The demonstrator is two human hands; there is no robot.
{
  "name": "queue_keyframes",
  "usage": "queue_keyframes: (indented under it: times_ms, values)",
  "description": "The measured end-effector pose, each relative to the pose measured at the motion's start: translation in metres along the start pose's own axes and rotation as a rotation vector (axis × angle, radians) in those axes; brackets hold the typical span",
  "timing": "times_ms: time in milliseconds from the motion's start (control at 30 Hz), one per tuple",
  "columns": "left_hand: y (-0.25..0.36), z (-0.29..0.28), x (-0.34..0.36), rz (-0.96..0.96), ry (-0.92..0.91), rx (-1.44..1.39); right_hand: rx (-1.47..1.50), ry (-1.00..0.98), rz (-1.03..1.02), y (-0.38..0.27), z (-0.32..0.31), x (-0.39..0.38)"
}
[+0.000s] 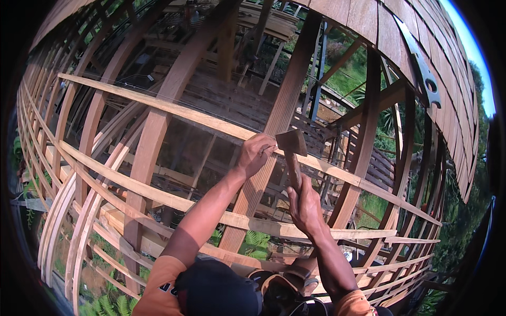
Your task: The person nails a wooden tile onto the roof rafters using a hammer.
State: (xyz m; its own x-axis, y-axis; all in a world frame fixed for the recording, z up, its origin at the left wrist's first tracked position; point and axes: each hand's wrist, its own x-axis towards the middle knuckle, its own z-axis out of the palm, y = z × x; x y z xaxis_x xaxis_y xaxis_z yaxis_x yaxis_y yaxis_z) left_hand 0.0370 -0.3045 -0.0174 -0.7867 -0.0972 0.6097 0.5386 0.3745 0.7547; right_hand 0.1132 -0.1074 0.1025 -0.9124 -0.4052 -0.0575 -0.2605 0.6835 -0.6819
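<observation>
My left hand (257, 151) rests on a long pale wooden batten (205, 120) where it crosses a sloping brown rafter (287, 110). Its fingers are pinched together at the batten; whatever they hold is too small to make out. Just to the right, my right hand (307, 208) grips the wooden handle of a hatchet (291, 143). The hatchet's broad dark metal head is up beside my left fingertips, in front of the batten and the rafter.
More battens (174, 199) curve across the rafters below. Several loose pale strips (89, 221) lean at the left. A handsaw (421, 73) lies on the wooden shingles (363, 21) at the upper right. Through the open frame show stacked boards (269, 21), greenery and ferns (256, 242).
</observation>
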Motion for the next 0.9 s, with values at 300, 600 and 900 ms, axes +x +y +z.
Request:
queue_keyframes:
  times_ms: [300, 600, 900]
  values:
    - [0.005, 0.005, 0.004, -0.049, -0.038, 0.021, -0.001, -0.038, 0.080, 0.022, 0.018, -0.001]
    - [-0.039, -0.158, -0.008, -0.563, 0.573, 0.796, 0.227, 0.122, 0.116, 0.031, 0.002, -0.049]
    - [-0.145, -0.289, 0.003, -1.092, 0.497, 0.623, 0.446, -0.084, 0.174, 0.089, 0.046, -0.096]
